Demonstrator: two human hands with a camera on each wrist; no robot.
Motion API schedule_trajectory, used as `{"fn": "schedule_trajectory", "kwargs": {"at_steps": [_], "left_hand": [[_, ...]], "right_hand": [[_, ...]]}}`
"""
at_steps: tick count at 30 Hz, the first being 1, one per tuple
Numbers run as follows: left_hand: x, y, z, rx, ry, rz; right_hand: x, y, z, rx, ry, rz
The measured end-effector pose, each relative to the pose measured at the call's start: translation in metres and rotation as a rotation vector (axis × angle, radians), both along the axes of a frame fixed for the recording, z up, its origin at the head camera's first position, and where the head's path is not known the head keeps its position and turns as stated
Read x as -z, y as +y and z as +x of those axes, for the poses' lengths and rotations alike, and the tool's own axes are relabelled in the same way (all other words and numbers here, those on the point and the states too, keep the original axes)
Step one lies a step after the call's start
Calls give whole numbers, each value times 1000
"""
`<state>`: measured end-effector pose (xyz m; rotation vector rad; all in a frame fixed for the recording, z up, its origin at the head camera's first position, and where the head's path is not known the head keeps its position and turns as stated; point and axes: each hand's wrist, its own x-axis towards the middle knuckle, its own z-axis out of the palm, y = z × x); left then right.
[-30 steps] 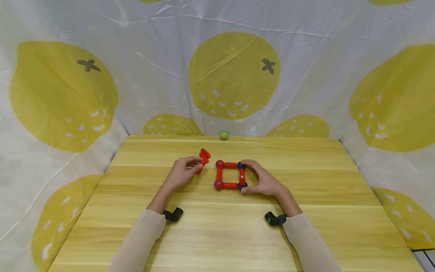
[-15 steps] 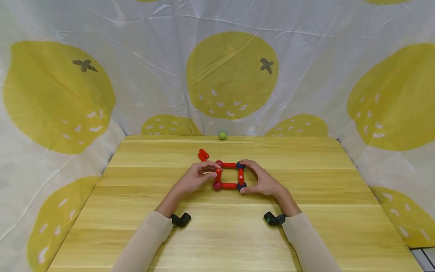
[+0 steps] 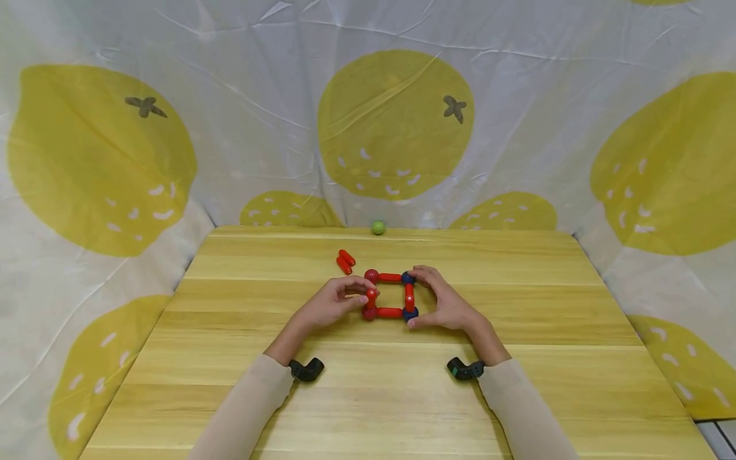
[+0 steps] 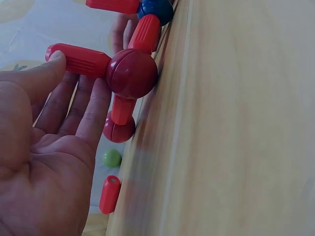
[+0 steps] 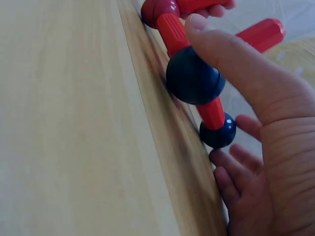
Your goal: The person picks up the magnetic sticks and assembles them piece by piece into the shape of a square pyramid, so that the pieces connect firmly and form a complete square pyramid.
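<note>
A square of red rods (image 3: pixel 390 278) joined by balls lies flat on the table, with two dark red balls (image 4: pixel 133 73) on the left and two blue balls (image 5: pixel 192 76) on the right. My left hand (image 3: pixel 326 305) pinches an upright red rod (image 4: pixel 78 60) between thumb and fingers; its lower end meets the near dark red ball. The right hand (image 3: pixel 445 303) holds the square's right side, thumb at the near blue ball and fingertips by the far one. Another red rod (image 5: pixel 266 35) stands up from the near blue ball, partly behind my thumb.
Two loose red rods (image 3: pixel 345 261) lie beyond the left hand. A small green ball (image 3: pixel 377 227) sits at the far edge of the wooden table (image 3: pixel 379 396), in front of a lemon-print cloth (image 3: pixel 259 128).
My left hand has brought a red rod from the loose pile rightward to the near dark red ball, where it now stands upright. The right hand keeps its place.
</note>
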<state>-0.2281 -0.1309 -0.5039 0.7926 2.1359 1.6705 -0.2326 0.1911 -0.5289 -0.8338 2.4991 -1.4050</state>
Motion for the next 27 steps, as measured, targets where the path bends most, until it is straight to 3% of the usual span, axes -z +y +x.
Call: {"fn": "schedule_trajectory", "kwargs": {"at_steps": [4, 7, 13, 17, 20, 22, 27], "left_hand": [[0, 0, 0, 13, -12, 19], [-1, -1, 1, -15, 2, 12], [0, -4, 0, -223, 94, -43], [0, -6, -1, -286, 153, -129], [0, -7, 0, -260, 165, -214], [1, -8, 0, -211, 169, -261], [3, -7, 1, -109, 211, -316]], "right_hand": [[0, -1, 1, 5, 14, -22], [-1, -2, 1, 24, 12, -10], [-2, -3, -2, 23, -6, 29], [-3, -5, -2, 18, -19, 23], [-4, -5, -1, 27, -14, 27], [-4, -5, -1, 28, -2, 23], [-2, -2, 1, 56, -41, -40]]}}
